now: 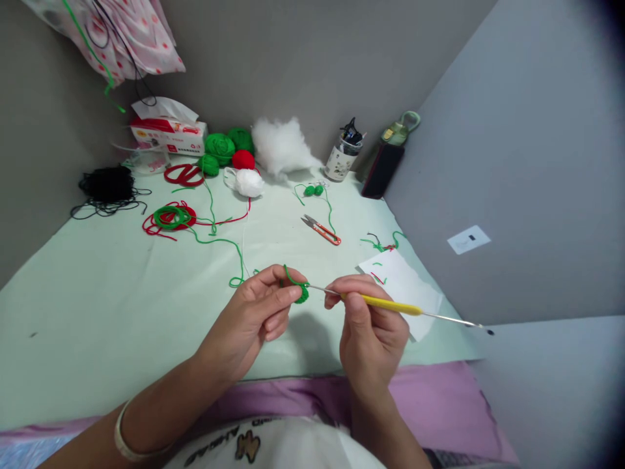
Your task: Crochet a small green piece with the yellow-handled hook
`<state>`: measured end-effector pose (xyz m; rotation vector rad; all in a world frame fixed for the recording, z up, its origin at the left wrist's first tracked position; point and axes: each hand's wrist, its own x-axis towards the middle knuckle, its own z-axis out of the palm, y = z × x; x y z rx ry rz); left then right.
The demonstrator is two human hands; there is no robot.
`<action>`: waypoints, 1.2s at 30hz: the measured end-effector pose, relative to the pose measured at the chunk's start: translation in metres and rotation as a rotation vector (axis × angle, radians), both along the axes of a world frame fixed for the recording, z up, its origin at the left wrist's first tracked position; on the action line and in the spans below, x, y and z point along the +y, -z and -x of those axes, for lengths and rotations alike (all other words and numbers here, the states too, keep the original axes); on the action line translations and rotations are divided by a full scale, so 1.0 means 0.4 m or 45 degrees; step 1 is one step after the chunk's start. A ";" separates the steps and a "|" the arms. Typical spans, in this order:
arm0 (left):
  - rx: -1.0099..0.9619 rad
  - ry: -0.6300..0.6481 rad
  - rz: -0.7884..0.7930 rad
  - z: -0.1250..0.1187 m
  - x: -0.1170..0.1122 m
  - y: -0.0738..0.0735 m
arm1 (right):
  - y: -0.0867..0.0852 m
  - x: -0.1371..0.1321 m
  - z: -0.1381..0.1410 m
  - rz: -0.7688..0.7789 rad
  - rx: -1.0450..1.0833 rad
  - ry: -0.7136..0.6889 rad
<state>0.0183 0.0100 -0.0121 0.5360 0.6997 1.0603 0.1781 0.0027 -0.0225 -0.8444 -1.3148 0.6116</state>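
Soft light, faint shadow point(312, 342), dark right corners

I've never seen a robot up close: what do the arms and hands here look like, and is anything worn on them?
These are a person's own, not a machine's. The left hand and right hand wear no gloves, and no sleeves show on the forearms. A pale, smooth, rounded bangle circles the left forearm. No cables or markings are visible.

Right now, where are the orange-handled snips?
In the head view, the snips lie just right of centre, beyond the right hand, near two green pieces.
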 end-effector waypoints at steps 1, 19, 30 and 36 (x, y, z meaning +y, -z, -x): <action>0.003 -0.001 0.000 -0.001 0.000 0.000 | 0.001 0.001 -0.001 0.000 -0.003 0.002; 0.063 -0.001 -0.036 -0.008 -0.001 -0.005 | 0.000 -0.008 -0.001 -0.153 -0.265 0.143; -0.082 0.141 0.081 0.003 -0.005 0.002 | 0.028 -0.002 -0.018 -0.268 -0.445 0.142; 0.052 0.008 -0.036 0.001 -0.001 -0.001 | 0.008 0.014 -0.008 0.108 0.117 -0.169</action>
